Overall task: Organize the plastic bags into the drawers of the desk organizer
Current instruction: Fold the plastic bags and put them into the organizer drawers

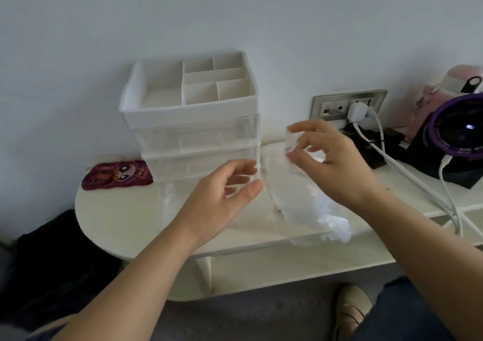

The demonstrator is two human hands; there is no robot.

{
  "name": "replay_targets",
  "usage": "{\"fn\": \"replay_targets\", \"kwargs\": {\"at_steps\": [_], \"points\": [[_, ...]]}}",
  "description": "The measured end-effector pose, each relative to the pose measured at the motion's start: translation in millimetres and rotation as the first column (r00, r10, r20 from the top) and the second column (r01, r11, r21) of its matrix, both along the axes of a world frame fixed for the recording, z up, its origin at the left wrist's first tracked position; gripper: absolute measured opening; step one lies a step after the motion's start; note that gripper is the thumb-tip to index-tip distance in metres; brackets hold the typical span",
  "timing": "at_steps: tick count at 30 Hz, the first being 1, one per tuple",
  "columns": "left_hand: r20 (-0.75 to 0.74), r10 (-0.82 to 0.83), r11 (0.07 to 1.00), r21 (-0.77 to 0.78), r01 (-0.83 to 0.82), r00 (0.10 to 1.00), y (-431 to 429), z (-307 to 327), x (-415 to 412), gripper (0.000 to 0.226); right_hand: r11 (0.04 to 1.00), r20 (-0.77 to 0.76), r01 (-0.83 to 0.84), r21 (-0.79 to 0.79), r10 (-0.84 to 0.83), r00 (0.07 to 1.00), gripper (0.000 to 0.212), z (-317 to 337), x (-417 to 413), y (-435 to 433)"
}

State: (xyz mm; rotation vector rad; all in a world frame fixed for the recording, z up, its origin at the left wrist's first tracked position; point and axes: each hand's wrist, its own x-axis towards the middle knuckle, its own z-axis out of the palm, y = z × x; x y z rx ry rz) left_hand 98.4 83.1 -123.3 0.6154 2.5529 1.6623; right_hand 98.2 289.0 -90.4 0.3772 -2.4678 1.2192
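Clear crinkled plastic bag [313,210], hanging centre-right from your pinching right hand [337,163], should fold small for the white desk organizer [188,110] drawers; whether your half-curled left hand [222,199] grips, I cannot tell.

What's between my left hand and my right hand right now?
Head view: a clear plastic bag lies between the left hand and the right hand, which pinches its top; the rest trails onto the white table.

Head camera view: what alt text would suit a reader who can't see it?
A person's right hand pinches a clear plastic bag above a white desk, the left hand curled beside it. Behind stands a white desk organizer with clear drawers.
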Motion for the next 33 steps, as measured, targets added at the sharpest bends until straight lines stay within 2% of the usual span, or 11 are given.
{"fn": "replay_targets", "kwargs": {"at_steps": [4, 8, 11, 14, 17, 20, 24, 27, 29, 31, 33], "points": [[0.104, -0.045, 0.986, 0.164, 0.027, 0.994, -1.8, 9.7, 0.7, 0.063, 0.967, 0.161, -0.231, -0.112, 0.247, 0.956, 0.023, 5.6, -7.4, -18.7], [0.122, -0.049, 0.981, 0.195, 0.024, 0.991, -10.6, 15.3, -0.7, 0.039, 0.948, 0.225, -0.296, -0.113, 0.315, 0.922, 0.031, 4.2, -17.2, -35.6], [0.173, -0.025, 0.981, 0.193, -0.009, 0.985, -22.4, 17.6, -1.9, 0.028, 0.910, 0.248, -0.279, -0.305, 0.359, 0.900, 0.034, 3.8, -24.7, -42.5], [0.230, -0.055, 0.979, 0.206, 0.007, 0.972, -35.0, 20.8, -1.1, 0.038, 0.840, 0.276, -0.264, -0.474, 0.427, 0.861, 0.035, 2.9, -31.9, -46.8], [0.281, -0.130, 0.972, 0.226, 0.066, 0.951, -46.9, 25.5, -0.4, 0.044, 0.808, 0.305, -0.334, -0.485, 0.514, 0.802, 0.047, 2.9, -35.5, -54.6], [0.296, -0.152, 0.972, 0.218, 0.088, 0.943, -54.3, 27.8, -1.7, 0.046, 0.776, 0.311, -0.396, -0.492, 0.581, 0.752, 0.043, 4.8, -35.7, -63.2], [0.265, -0.114, 0.973, 0.223, 0.054, 0.957, -62.8, 29.3, -3.6, 0.055, 0.772, 0.238, -0.371, -0.516, 0.545, 0.804, 0.043, 3.8, -36.2, -73.6], [0.327, -0.195, 0.902, 0.431, 0.038, 0.925, -70.9, 32.2, -3.8, 0.041, 0.744, 0.199, -0.261, -0.615, 0.467, 0.862, 0.044, 1.5, -39.1, -73.2], [0.364, -0.263, 0.830, 0.558, 0.017, 0.894, -72.7, 34.1, -3.6, 0.025, 0.739, 0.258, -0.220, -0.637, 0.473, 0.842, 0.047, -2.4, -40.7, -71.1], [0.381, -0.308, 0.767, 0.642, -0.010, 0.872, -72.1, 35.5, -3.8, 0.017, 0.782, 0.403, -0.220, -0.583, 0.513, 0.758, 0.067, -8.8, -40.9, -68.9], [0.377, -0.343, 0.715, 0.698, -0.021, 0.860, -70.5, 37.1, -4.5, 0.021, 0.785, 0.512, -0.300, -0.542, 0.592, 0.623, 0.071, -13.7, -38.8, -69.1]]}}
